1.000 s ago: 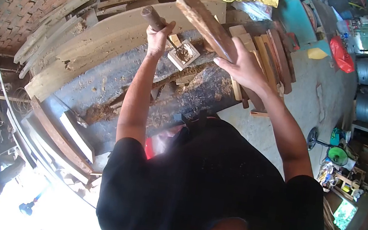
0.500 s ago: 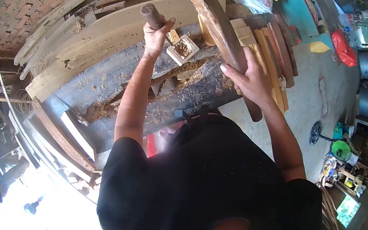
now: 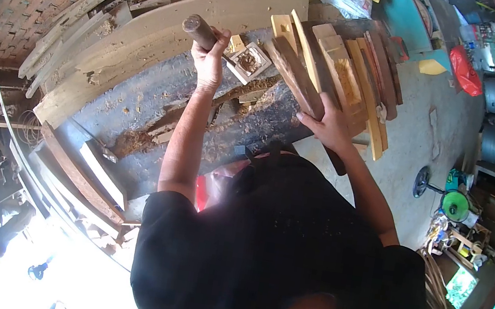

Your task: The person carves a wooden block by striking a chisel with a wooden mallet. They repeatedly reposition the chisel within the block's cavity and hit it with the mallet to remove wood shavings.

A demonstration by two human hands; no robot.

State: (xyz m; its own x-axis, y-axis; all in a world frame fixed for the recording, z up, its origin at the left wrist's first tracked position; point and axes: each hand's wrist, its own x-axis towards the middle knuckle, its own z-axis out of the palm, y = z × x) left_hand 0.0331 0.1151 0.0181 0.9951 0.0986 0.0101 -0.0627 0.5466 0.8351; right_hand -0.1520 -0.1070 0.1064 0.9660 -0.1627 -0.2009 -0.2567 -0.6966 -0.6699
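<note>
My left hand (image 3: 207, 65) grips the chisel (image 3: 199, 30), my right hand (image 3: 328, 127) the club (image 3: 295, 78). An off-centre blow could catch my knuckles.

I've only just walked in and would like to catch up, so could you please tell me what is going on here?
A person is working at a dark, chip-strewn bench. Their left hand grips a round-handled tool, apparently a chisel, beside a small square wooden block with a hollowed middle. Their right hand holds a long wooden club, apart from the tool's handle. Wooden strips lie to the right.
</note>
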